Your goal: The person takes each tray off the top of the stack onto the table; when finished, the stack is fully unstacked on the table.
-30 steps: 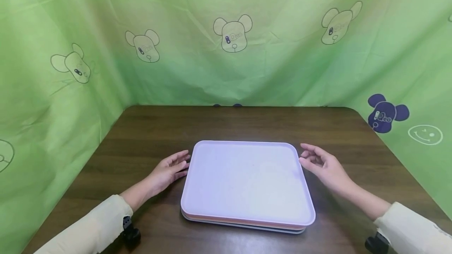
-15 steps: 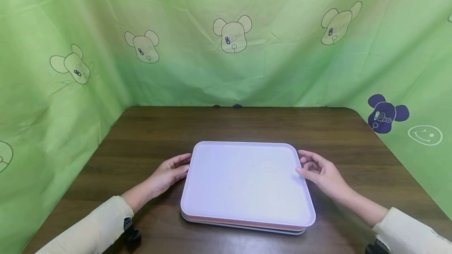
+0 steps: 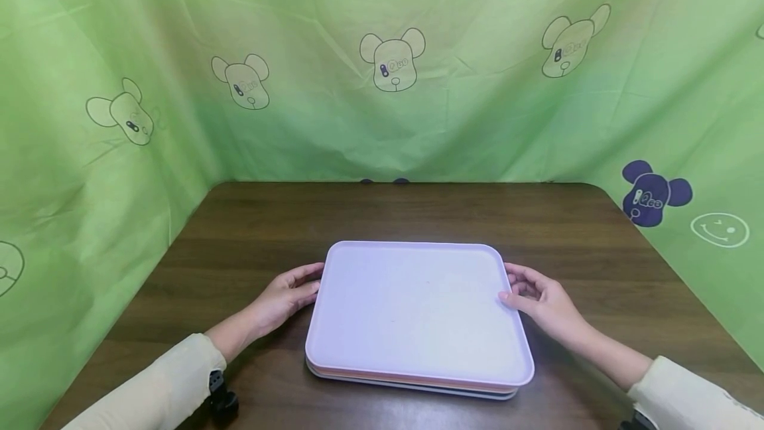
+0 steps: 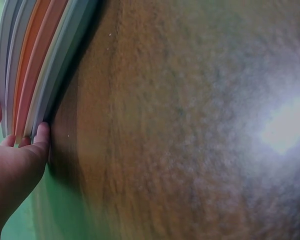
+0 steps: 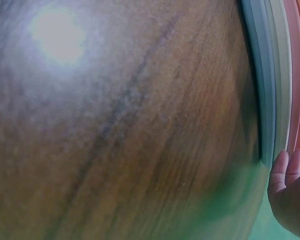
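Observation:
A stack of rectangular trays lies on the wooden table, topped by a lavender tray [image 3: 418, 310]. Seen edge-on in the left wrist view, the stack shows orange [image 4: 26, 70], pink, cream and blue-grey rims. My left hand [image 3: 289, 298] is at the stack's left side; its fingertips touch the tray edges, with the thumb beside the top rim. At the right side, my right hand [image 3: 544, 300] has its thumb over the lavender tray's rim and its fingers against the edges below. In the right wrist view, fingertips [image 5: 279, 162] meet the side of the stack; the thumb is hidden there.
The dark wooden table [image 3: 394, 211] extends beyond the stack on all sides. A green curtain [image 3: 298, 138] with printed bear heads hangs behind and along both sides. Black wrist cameras sit at both white sleeves [image 3: 161, 377].
My right hand has moved nearer and slightly down along the edge, and its thumb has come over the rim. The left fingers have closed in on the stack's side. The trays stay put.

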The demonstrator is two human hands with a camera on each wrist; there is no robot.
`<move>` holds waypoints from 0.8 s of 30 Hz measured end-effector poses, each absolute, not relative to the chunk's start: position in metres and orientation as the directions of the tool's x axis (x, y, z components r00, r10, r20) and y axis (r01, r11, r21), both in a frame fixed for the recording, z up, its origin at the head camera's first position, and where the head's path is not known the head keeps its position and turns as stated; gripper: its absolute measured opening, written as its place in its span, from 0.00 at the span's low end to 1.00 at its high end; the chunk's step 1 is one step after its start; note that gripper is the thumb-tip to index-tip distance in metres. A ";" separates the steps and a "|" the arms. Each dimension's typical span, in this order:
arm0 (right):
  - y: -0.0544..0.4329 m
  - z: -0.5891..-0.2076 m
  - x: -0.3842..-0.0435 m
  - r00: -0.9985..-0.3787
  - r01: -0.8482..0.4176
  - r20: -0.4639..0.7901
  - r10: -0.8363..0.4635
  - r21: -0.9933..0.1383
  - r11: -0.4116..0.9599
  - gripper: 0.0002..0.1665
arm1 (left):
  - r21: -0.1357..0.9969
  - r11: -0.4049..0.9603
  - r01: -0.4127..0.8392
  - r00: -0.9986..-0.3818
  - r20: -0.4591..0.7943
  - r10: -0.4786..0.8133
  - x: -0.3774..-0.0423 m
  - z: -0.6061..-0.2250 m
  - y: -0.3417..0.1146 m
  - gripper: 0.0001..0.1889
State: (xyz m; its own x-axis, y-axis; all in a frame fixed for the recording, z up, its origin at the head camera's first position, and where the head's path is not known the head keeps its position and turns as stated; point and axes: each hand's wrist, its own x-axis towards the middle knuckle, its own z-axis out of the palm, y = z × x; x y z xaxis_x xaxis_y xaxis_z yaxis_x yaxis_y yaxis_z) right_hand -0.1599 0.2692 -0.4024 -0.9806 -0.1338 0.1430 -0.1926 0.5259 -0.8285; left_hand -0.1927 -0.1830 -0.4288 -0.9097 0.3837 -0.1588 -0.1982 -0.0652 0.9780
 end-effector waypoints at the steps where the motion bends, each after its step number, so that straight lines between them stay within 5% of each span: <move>1: 0.269 -0.403 -0.160 -0.980 -0.197 0.149 -0.133 -0.828 0.525 0.32 | 0.978 -0.066 -0.199 -0.910 -0.159 0.384 -0.193 -0.429 -0.183 0.31; 24: 0.267 -0.401 -0.163 -0.973 -0.224 0.213 -0.085 -0.796 0.562 0.27 | 0.977 -0.074 -0.201 -0.916 -0.160 0.369 -0.191 -0.428 -0.180 0.31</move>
State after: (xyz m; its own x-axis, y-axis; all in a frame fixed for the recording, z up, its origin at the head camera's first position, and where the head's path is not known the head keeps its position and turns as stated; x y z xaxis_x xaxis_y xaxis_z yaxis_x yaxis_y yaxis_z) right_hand -0.1632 0.2668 -0.4015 -0.9733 -0.0849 0.2133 -0.2236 0.5621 -0.7963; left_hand -0.1909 -0.1805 -0.4281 -0.9155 0.3689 -0.1604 -0.2009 -0.0739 0.9768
